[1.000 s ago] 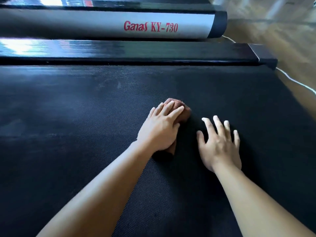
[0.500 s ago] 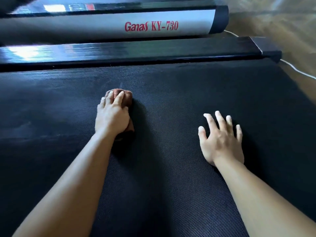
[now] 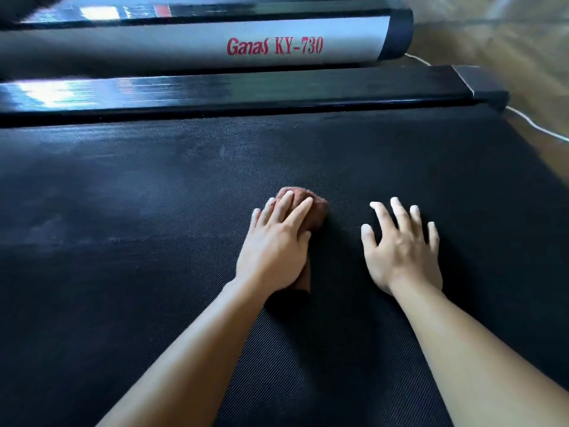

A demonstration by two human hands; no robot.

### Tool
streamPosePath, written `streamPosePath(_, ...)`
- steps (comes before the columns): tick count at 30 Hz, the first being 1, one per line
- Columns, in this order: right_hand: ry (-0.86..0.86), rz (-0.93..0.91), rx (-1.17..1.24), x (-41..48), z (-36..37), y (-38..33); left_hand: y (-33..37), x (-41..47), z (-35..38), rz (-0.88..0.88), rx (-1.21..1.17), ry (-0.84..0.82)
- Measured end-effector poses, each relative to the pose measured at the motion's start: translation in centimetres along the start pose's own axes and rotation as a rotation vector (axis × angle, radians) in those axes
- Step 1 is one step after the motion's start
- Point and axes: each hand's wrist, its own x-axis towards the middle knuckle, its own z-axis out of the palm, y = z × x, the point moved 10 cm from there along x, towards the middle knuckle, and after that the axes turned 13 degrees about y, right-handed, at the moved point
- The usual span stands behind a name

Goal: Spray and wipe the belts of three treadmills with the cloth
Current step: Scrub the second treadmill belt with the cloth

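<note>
Left hand (image 3: 277, 245) flat, fingers straight, pressing brown cloth (image 3: 317, 211), which is mostly hidden beneath the palm. Right hand (image 3: 400, 251) at cloth's 3 o'clock, fingers spread on belt (image 3: 154, 241).

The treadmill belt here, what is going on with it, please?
A person is leaning over the black treadmill belt to clean it. The left hand presses a bunched brown cloth onto the belt with straight fingers. The right hand rests flat and spread on the belt beside it, apart from the cloth. Beyond the glossy side rail stands a second treadmill marked Ganas KY-730. No spray bottle is in view.
</note>
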Motion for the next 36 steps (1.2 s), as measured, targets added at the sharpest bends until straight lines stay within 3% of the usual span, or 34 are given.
streamPosePath(7, -0.007, -0.002, 0.018, -0.1, -0.1, -0.1, -9.3, -1.1, -4.0, -0.248, 0.037, 0.092)
streamPosePath(13, -0.006, -0.006, 0.025, 0.0, -0.2, 0.0, -9.8, 0.9, -3.5, -0.349, 0.099, 0.15)
streamPosePath(22, -0.017, -0.013, 0.072, -0.1, -0.5, -0.1, -5.3, 4.7, -0.6, -0.293, 0.073, 0.133)
streamPosePath(30, 0.056, 0.032, 0.346, 1.5, -2.0, 1.8, -0.5, 6.6, 1.5, -0.269, 0.057, 0.116)
streamPosePath(36, 0.112, 0.01, 0.116, 4.9, -4.3, 11.7, 7.1, 8.8, 4.9, -0.153, 0.052, 0.095)
